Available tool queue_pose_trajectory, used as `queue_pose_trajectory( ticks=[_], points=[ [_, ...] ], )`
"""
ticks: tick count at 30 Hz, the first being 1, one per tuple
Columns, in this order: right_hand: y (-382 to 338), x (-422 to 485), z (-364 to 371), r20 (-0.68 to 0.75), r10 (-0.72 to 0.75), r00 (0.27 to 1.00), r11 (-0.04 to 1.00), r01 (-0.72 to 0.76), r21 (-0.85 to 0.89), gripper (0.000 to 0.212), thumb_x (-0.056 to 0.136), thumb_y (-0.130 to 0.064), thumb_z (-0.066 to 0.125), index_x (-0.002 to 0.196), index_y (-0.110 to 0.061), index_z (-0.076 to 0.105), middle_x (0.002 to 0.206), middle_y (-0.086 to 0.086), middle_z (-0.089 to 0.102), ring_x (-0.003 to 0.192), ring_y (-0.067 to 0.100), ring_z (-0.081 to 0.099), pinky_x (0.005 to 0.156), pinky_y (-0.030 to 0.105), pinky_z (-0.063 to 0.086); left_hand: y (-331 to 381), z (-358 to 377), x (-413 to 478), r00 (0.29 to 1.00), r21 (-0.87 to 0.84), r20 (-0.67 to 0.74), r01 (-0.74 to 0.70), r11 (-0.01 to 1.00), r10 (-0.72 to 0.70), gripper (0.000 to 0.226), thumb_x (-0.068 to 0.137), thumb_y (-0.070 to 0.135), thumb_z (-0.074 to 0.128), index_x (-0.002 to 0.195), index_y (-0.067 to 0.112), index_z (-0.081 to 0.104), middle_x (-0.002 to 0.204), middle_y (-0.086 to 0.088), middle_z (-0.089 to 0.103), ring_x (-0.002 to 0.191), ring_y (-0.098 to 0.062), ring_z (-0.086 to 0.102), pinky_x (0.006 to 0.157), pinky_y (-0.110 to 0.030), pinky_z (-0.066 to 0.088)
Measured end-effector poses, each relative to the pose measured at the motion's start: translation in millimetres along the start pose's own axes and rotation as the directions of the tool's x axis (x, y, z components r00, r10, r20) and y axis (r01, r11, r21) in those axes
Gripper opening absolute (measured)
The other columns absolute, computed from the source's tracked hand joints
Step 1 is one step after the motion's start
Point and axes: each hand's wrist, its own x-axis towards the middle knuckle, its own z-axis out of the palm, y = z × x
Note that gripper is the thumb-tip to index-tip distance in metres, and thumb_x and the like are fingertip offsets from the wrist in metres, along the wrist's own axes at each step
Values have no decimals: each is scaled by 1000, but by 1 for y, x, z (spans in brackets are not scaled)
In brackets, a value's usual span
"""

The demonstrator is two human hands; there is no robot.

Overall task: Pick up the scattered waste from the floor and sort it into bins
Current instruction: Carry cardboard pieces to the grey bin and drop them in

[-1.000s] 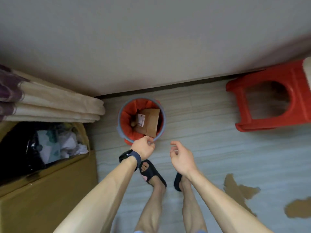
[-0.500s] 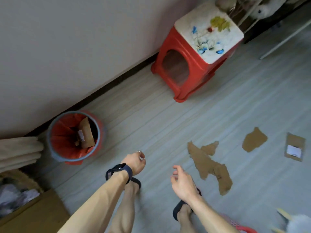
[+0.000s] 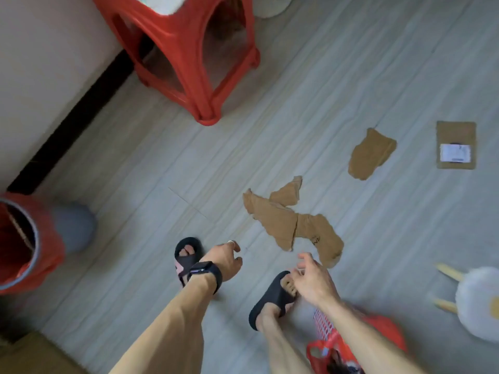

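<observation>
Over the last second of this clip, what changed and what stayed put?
The left hand came away from the rim of the red-lined bin and, with the right hand, swung right toward the torn cardboard scraps; both hold nothing. The view turned with them. The scraps, the labelled cardboard piece and the red stool have not moved.

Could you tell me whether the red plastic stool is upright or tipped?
Upright: the red plastic stool stands on its legs, seat uppermost.

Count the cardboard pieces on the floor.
5. A labelled rectangle at far right; a torn scrap beside it; three touching in a cluster by the right hand: a small one, a long one, a printed one. The last two may be one creased piece.
</observation>
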Motion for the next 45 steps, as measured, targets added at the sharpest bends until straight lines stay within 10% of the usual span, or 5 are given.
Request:
queue_pose_trajectory(
  ticks=[20,26,30,34,45],
  points=[
    [206,325,24,-269,267,925,958,-284,-25,106,70,-59,80,148,-18,22,147,13,34,136,34,31,106,44,38,102,116,343,900,582,-216,-192,790,378,80,77,55,71,144,39,30,154,0,11,141,-27,22,114,-44,25],
    [225,316,47,-339,250,907,939,-313,-145,67,80,-59,72,123,-12,51,127,15,54,121,36,49,98,45,42,88,121,339,911,600,-200,-177,780,360,54,82,47,72,125,24,48,144,0,35,133,-25,34,113,-43,25],
    [203,260,30,-145,187,972,981,-192,-25,24,96,-35,58,104,-12,57,113,16,57,114,38,54,90,41,44,83,88,278,970,407,-144,-121,905,195,8,90,27,61,91,28,53,106,-1,67,94,-28,59,85,-39,48],
    [144,190,2,-85,122,989,990,-127,-63,30,96,-35,58,116,-14,62,118,12,64,114,34,58,92,38,50,85,45,192,977,182,-174,-89,979,122,33,85,53,58,83,21,49,80,-4,65,68,-29,61,60,-36,51],
    [-68,-16,-85,-33,-231,972,967,226,-118,35,95,-48,56,72,-22,51,78,-6,62,76,19,59,62,27,42,21,-62,-35,911,-211,-383,72,975,-150,14,84,35,54,93,27,60,85,-4,69,72,-27,64,66,-34,57]
  ],
)
